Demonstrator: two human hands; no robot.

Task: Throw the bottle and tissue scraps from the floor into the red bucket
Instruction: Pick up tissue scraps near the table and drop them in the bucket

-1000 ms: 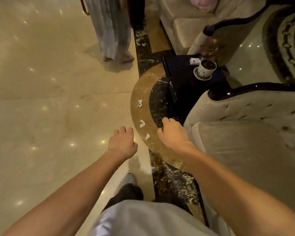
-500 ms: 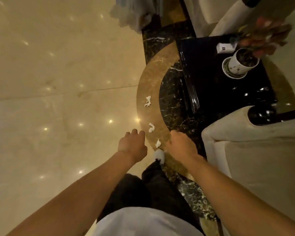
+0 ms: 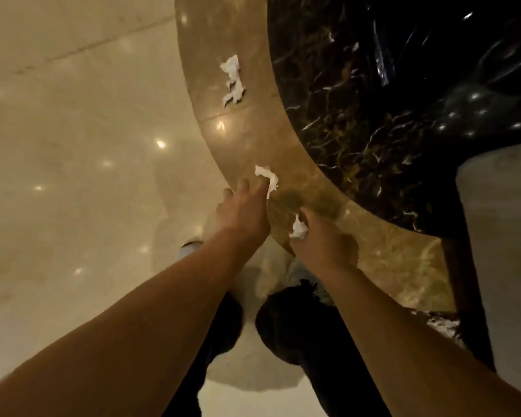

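Three white tissue scraps lie along the brown curved marble band (image 3: 247, 136) of the floor. The far scrap (image 3: 232, 79) lies alone, clear of both hands. My left hand (image 3: 241, 212) reaches low to the floor, and its spread fingertips touch the near edge of the middle scrap (image 3: 268, 177). My right hand (image 3: 325, 242) is curled around the nearest scrap (image 3: 298, 229), which pokes out white between thumb and fingers. Neither a bottle nor a red bucket shows in this view.
Black veined marble (image 3: 358, 121) fills the floor to the right of the band. A glossy dark table edge (image 3: 463, 70) sits at the top right. A pale armchair side (image 3: 506, 251) stands at the right edge. My dark trouser legs (image 3: 295, 326) are below my arms.
I have bent far down and the floor fills the view. My right hand has closed on the nearest scrap, and my left hand has reached forward onto the middle one.
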